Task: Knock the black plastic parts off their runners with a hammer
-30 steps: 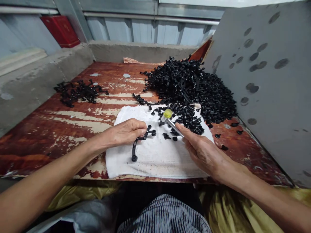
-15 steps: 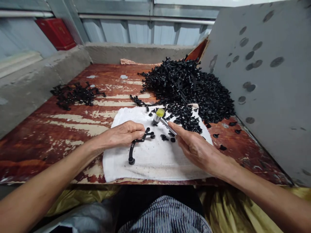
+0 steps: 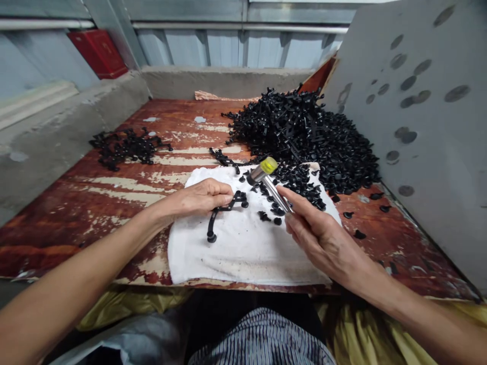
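Observation:
My left hand is closed on a black jointed plastic bracket with round feet, held over the white cloth; the fingers hide part of it. My right hand grips the metal handle of a small mallet. The mallet's head has a yellow face turned up and a dark face turned down, just right of the bracket and apart from it. Small black round-headed pieces lie scattered on the cloth between my hands and beyond.
A large heap of black parts rises at the back right. A smaller pile of black brackets lies at the left, with a few more brackets behind the cloth. A spotted grey panel stands along the right side. The tabletop is worn red-brown.
The mallet has lifted and tilted, its yellow face now higher and turned right. My left hand has raised the bracket slightly away from me. The whole view has shifted a little.

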Demonstrator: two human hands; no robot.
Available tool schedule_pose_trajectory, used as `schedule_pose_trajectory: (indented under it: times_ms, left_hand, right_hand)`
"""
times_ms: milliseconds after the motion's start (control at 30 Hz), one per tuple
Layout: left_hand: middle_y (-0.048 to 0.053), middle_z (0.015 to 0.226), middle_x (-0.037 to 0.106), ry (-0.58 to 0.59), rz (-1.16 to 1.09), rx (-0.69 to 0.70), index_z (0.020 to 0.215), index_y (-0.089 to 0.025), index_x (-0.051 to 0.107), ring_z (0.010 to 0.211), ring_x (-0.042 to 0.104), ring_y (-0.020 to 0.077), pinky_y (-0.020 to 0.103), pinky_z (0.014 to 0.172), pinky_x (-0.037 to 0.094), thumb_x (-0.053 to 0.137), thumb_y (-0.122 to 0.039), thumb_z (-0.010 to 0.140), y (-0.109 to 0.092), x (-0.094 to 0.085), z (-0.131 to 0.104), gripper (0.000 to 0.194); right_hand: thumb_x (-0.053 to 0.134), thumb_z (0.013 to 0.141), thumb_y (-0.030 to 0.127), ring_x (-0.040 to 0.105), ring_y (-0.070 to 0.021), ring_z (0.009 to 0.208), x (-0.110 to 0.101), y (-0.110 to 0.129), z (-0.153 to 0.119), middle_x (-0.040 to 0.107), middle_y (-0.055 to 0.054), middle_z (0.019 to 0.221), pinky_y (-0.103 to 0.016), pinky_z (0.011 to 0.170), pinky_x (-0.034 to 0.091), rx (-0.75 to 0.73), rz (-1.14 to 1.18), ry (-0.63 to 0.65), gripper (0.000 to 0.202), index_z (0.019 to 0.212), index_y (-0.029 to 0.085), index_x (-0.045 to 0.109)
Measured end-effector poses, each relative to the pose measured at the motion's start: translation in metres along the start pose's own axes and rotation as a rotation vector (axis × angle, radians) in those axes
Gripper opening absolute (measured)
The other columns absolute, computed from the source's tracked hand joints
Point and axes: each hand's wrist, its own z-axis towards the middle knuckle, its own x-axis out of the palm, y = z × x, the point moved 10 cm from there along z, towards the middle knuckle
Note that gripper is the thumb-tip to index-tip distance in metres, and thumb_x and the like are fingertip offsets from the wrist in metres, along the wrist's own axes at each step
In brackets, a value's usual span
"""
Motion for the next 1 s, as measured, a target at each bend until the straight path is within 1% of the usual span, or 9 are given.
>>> schedule_pose_trajectory:
  times_ms: [233,367,500,667,767,833,867,933,1000]
  left_hand:
    - [-0.005,0.061,0.037,0.055,0.15,0.119,0.067,-0.017,0.049,0.054,0.033,0.0079,0.021,0.051,0.027,0.048,-0.033,0.086,-0.015,0.007,0.017,0.025]
    - [-0.004,0.065,0.043,0.066,0.295,0.199,0.075,-0.016,0.055,0.059,0.04,0.0097,0.022,0.057,0.033,0.04,-0.028,0.092,-0.039,0.025,0.004,0.026]
    - [-0.001,0.071,0.056,0.047,0.462,0.282,0.083,-0.018,0.061,0.063,0.049,0.0121,0.024,0.064,0.037,0.041,-0.024,0.094,-0.063,0.043,-0.01,0.023]
    - [0.002,0.075,0.061,-0.082,0.443,0.337,0.082,-0.018,0.063,0.074,0.056,0.0158,0.029,0.076,0.042,0.043,-0.024,0.095,-0.07,0.042,-0.022,0.025]
    - [0.005,0.097,0.066,-0.415,0.249,0.23,0.098,-0.018,0.062,0.094,0.059,0.0199,0.035,0.089,0.044,0.058,-0.032,0.087,-0.053,0.012,-0.036,0.018]
    - [0.009,0.112,0.063,-0.684,-0.02,0.103,0.111,-0.019,0.056,0.104,0.058,0.0224,0.037,0.09,0.047,0.07,-0.039,0.077,-0.028,-0.009,-0.053,0.042]
    - [0.01,0.114,0.062,-0.743,-0.191,0.028,0.112,-0.018,0.054,0.103,0.059,0.0227,0.036,0.085,0.05,0.073,-0.042,0.073,-0.012,-0.01,-0.058,0.05]
    - [0.01,0.107,0.064,-0.663,-0.545,-0.114,0.105,-0.016,0.055,0.09,0.064,0.0208,0.032,0.069,0.054,0.076,-0.048,0.07,0.013,0.007,-0.055,0.052]
    - [0.009,0.093,0.066,-0.452,-0.804,-0.201,0.092,-0.014,0.058,0.073,0.065,0.0175,0.029,0.056,0.054,0.08,-0.048,0.066,0.019,0.034,-0.043,0.048]
  right_hand:
    - [0.044,0.097,0.032,0.045,-0.0139,0.052,0.003,-0.027,-0.03,0.045,0.004,0.064,-0.027,0.051,0.043,0.195,0.265,-0.018,0.053,0.146,0.015,0.044]
    - [0.049,0.095,0.041,0.04,-0.0121,0.047,0.008,-0.022,-0.012,0.044,0.007,0.06,-0.026,0.045,0.037,0.221,0.406,0.039,0.037,0.121,0.016,0.055]
    - [0.061,0.087,0.04,0.038,-0.0094,0.045,0.013,-0.014,0.015,0.043,0.009,0.059,-0.024,0.043,0.033,0.164,0.478,0.045,0.022,0.093,0.021,0.052]
    - [0.057,0.087,0.031,0.033,-0.0071,0.041,0.028,-0.008,0.025,0.042,0.011,0.055,-0.022,0.039,0.028,0.149,0.58,0.079,0.012,0.085,0.022,0.049]
    - [0.058,0.086,0.031,0.035,-0.0067,0.04,0.029,-0.012,0.023,0.043,0.011,0.055,-0.021,0.038,0.03,0.215,0.604,0.034,0.012,0.088,0.021,0.051]
    - [0.059,0.086,0.033,0.037,-0.0064,0.04,0.026,-0.015,0.022,0.044,0.011,0.057,-0.02,0.036,0.031,0.255,0.619,-0.023,0.014,0.089,0.021,0.052]
    - [0.059,0.086,0.034,0.037,-0.0062,0.04,0.024,-0.015,0.022,0.044,0.01,0.057,-0.02,0.035,0.032,0.268,0.627,-0.05,0.015,0.088,0.021,0.051]
    - [0.061,0.085,0.035,0.038,-0.0061,0.04,0.023,-0.014,0.023,0.044,0.01,0.059,-0.019,0.033,0.032,0.276,0.645,-0.088,0.017,0.087,0.021,0.05]
    - [0.062,0.084,0.035,0.038,-0.0059,0.039,0.027,-0.01,0.026,0.045,0.01,0.06,-0.018,0.031,0.033,0.274,0.661,-0.092,0.018,0.087,0.022,0.05]
